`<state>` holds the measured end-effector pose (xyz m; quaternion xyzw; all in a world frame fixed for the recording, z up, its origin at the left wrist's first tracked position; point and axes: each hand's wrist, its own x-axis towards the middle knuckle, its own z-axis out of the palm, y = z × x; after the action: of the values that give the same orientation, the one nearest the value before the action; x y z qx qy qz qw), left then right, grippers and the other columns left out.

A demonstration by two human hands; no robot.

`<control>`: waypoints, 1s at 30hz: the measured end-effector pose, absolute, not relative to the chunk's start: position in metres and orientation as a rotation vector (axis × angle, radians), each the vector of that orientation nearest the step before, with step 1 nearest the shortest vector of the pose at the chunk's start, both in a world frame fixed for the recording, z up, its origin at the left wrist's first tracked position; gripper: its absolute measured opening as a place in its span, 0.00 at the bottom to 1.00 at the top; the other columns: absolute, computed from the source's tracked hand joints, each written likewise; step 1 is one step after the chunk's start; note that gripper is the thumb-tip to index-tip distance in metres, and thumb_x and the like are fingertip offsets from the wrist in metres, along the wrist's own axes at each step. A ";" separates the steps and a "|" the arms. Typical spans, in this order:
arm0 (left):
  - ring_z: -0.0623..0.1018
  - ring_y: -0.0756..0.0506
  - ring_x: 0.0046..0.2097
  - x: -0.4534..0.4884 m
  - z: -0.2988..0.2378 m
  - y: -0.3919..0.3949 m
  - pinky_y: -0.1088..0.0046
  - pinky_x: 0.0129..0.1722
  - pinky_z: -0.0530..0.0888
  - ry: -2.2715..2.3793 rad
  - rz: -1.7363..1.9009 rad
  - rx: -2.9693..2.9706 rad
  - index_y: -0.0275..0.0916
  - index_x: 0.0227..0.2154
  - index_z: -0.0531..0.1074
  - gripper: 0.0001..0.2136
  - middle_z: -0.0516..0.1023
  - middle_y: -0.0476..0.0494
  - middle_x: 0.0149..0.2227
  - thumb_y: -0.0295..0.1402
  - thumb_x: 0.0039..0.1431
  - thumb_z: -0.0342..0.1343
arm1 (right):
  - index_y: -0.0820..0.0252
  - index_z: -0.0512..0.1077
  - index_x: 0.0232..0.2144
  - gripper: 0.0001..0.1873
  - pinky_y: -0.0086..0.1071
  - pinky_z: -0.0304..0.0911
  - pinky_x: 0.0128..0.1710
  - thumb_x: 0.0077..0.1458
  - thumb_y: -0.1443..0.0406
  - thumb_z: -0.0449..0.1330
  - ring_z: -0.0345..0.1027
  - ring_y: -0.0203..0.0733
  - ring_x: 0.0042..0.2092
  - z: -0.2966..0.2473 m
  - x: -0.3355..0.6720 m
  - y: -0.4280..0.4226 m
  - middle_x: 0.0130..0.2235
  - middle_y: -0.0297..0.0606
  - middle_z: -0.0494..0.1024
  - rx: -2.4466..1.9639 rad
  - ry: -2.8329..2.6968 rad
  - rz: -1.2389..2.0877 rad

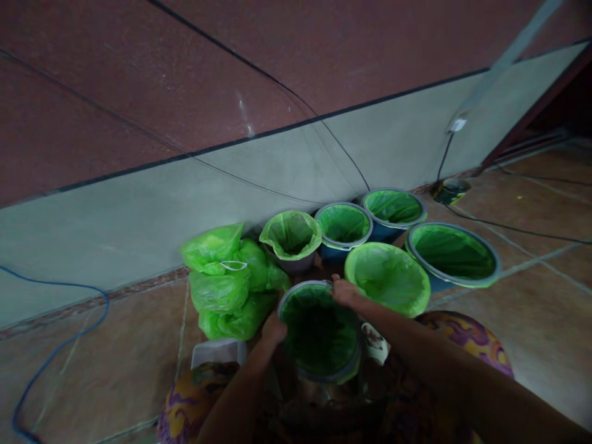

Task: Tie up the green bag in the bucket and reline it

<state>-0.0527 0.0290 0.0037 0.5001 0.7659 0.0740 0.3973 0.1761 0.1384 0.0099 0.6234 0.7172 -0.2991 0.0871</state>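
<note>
In front of me stands a round bucket (319, 330) with a grey rim, lined with a green plastic bag; its inside is dark. At its left rim is my left hand (275, 330), closed over the edge, with the fingers partly in shadow. My right hand (345, 291) grips the far right part of the same rim, pinching the liner's edge there. Just right of that hand is a wide tub (388, 277) whose light green liner is folded over the rim. A smaller lined bucket (291, 237) stands behind.
Filled green bags (219, 293) are heaped at left by the wall. More lined buckets (453, 253) stand at right. A clear plastic container (217, 353) is near my left knee. A blue cable (69, 339) and a black cable (522, 231) lie on the tiles. A tin (451, 191) stands farther right.
</note>
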 end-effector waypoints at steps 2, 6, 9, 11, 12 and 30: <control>0.78 0.39 0.51 -0.051 0.007 0.030 0.64 0.51 0.71 1.958 0.115 1.348 0.37 0.50 0.72 0.17 0.79 0.35 0.48 0.36 0.59 0.55 | 0.72 0.63 0.60 0.32 0.37 0.66 0.49 0.56 0.61 0.61 0.71 0.55 0.53 0.015 0.171 0.141 0.52 0.59 0.75 1.850 2.159 -1.000; 0.78 0.40 0.50 -0.047 0.017 0.028 0.66 0.50 0.71 2.003 -0.006 1.452 0.37 0.55 0.67 0.19 0.78 0.35 0.48 0.31 0.61 0.51 | 0.65 0.72 0.51 0.28 0.32 0.66 0.48 0.52 0.54 0.64 0.71 0.49 0.52 0.023 0.169 0.142 0.52 0.50 0.76 1.870 2.146 -1.664; 0.77 0.41 0.50 -0.047 0.026 0.029 0.68 0.50 0.69 2.022 -0.070 1.545 0.37 0.59 0.61 0.24 0.78 0.35 0.48 0.24 0.59 0.50 | 0.65 0.74 0.46 0.19 0.30 0.67 0.36 0.56 0.58 0.60 0.74 0.41 0.38 0.027 0.170 0.143 0.38 0.44 0.81 1.899 1.882 -2.154; 0.78 0.42 0.50 -0.048 0.031 0.030 0.69 0.50 0.69 2.029 -0.133 1.638 0.38 0.60 0.59 0.26 0.78 0.35 0.46 0.21 0.58 0.48 | 0.64 0.74 0.44 0.16 0.28 0.64 0.31 0.53 0.64 0.62 0.71 0.37 0.31 0.028 0.170 0.143 0.31 0.39 0.80 1.897 1.740 -2.275; 0.78 0.42 0.49 -0.048 0.033 0.030 0.69 0.49 0.69 2.032 -0.159 1.677 0.37 0.60 0.59 0.26 0.78 0.35 0.46 0.20 0.57 0.48 | 0.64 0.75 0.43 0.16 0.27 0.63 0.30 0.50 0.67 0.64 0.70 0.36 0.30 0.027 0.170 0.143 0.30 0.38 0.79 1.900 1.718 -2.279; 0.72 0.48 0.30 -0.036 0.023 0.051 0.73 0.31 0.67 1.606 0.582 1.096 0.34 0.29 0.78 0.17 0.75 0.48 0.25 0.45 0.51 0.54 | 0.61 0.77 0.30 0.14 0.26 0.57 0.29 0.35 0.73 0.62 0.64 0.32 0.26 0.012 0.159 0.131 0.23 0.29 0.74 1.606 1.793 -2.359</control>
<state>-0.0356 0.0506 0.0228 0.4586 0.6722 0.2435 0.5278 0.1590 0.1308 0.0117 0.4735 0.5285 -0.6954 -0.1139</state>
